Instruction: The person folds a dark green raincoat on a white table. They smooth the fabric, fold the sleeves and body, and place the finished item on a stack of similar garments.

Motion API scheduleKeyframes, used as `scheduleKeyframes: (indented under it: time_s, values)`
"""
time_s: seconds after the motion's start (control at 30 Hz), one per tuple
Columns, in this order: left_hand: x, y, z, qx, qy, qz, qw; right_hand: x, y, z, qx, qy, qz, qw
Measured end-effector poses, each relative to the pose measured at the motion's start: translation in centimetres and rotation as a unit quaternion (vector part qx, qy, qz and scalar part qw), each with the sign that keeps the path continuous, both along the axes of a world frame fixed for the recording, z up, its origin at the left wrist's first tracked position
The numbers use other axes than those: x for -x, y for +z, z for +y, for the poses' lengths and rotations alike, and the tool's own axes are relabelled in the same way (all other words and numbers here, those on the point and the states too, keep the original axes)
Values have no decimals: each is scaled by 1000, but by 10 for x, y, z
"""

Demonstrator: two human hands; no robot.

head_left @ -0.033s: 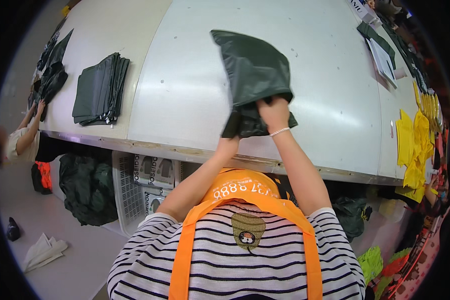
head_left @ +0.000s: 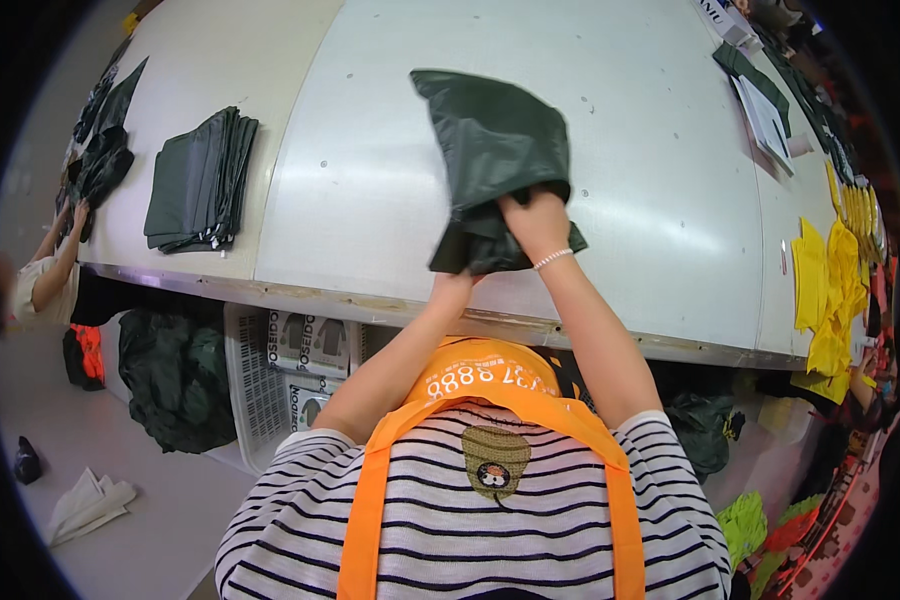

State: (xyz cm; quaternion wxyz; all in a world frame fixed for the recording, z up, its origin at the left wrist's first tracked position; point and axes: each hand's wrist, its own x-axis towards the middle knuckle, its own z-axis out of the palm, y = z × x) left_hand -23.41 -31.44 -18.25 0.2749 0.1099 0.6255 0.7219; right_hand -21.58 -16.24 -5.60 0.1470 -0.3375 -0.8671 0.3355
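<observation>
A dark green, slightly shiny coated fabric piece (head_left: 505, 140) is bunched at its near end and spreads out over the pale worktable. My right hand (head_left: 538, 218) is closed on its near right part, with the fingertips tucked under a fold. At the near left corner, my left hand (head_left: 455, 287) holds the same piece from below; the cloth covers most of its fingers. A stack of folded dark green pieces (head_left: 200, 180) lies to the left on the table.
The metal-edged worktable (head_left: 370, 150) spans the view. Below its edge stand a white basket (head_left: 260, 440) with printed packages and a dark green bundle (head_left: 175, 380). Yellow garments (head_left: 830, 285) and a white pad (head_left: 765, 125) lie right. Far left, another person's hands (head_left: 78, 215) handle dark cloth.
Both hands have shifted the dark green fabric piece slightly left and toward me. Its near left corner now drapes lower over my left hand. The stack stays put.
</observation>
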Motion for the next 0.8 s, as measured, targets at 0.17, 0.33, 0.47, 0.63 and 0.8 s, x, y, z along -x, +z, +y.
scheduleKeyframes:
  time_s: [0.17, 0.33, 0.47, 0.63, 0.8]
  values:
    - [10, 16, -13, -118, 50, -392, 911, 9, -15, 21, 9, 188, -171, 967]
    - [-5, 27, 8, -47, 1, -248, 968, -6, -40, 32, -216, 209, -255, 919]
    - [0, 32, -2, -83, 0, -299, 951, -2, 52, -26, -301, 256, -353, 848]
    - [-2, 21, 2, -61, -8, -329, 942, 7, 17, -28, -370, 281, -135, 875]
    - [2, 12, -4, -83, 22, -374, 923, 14, 25, -31, -198, 225, -228, 926]
